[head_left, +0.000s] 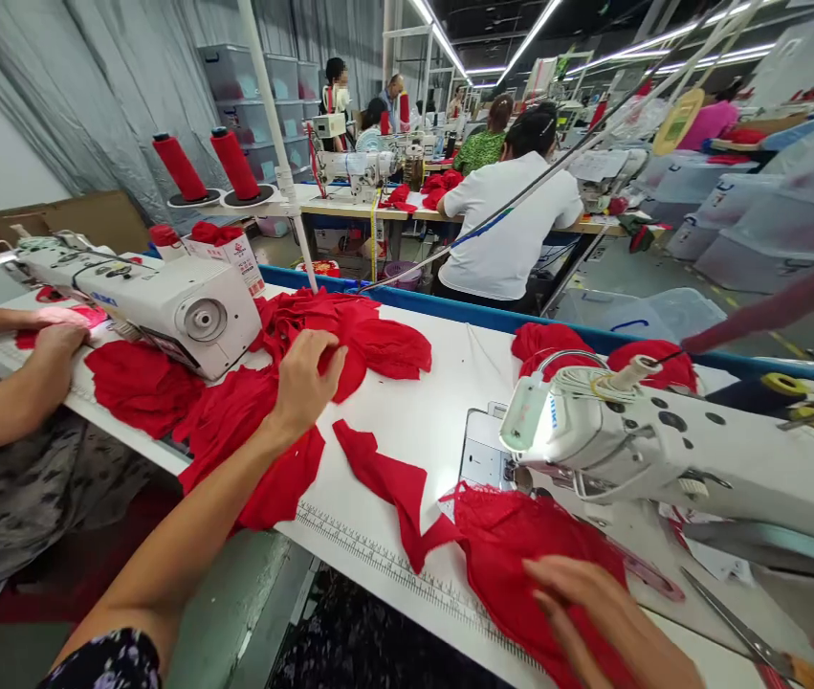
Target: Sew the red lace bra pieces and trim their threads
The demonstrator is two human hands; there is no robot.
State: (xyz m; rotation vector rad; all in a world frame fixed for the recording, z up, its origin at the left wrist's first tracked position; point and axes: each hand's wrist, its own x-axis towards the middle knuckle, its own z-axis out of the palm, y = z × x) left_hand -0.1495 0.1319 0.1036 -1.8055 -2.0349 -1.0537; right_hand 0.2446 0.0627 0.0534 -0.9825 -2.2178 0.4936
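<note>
My left hand [310, 378] reaches over a heap of red fabric pieces [234, 411] on the white sewing table. Its thumb and fingers are curled together at the edge of a red fabric piece [356, 359]; the fingertips are partly hidden. My right hand [607, 612] is slightly blurred, its fingers stretched out over a gathered red fabric piece [507, 536]. That piece lies in front of the needle area of a white sewing machine [636, 440]. A narrow red strip [385, 478] stretches across the tabletop between my hands, its right end touching the gathered piece.
Scissors [733, 612] lie at the lower right. Red bundles [554, 349] sit behind the machine. On the left, a co-worker's hands [62, 330] work at another sewing machine [155, 297]. A ruler strip [378, 550] runs along the front edge. Thread cones [234, 163] stand behind.
</note>
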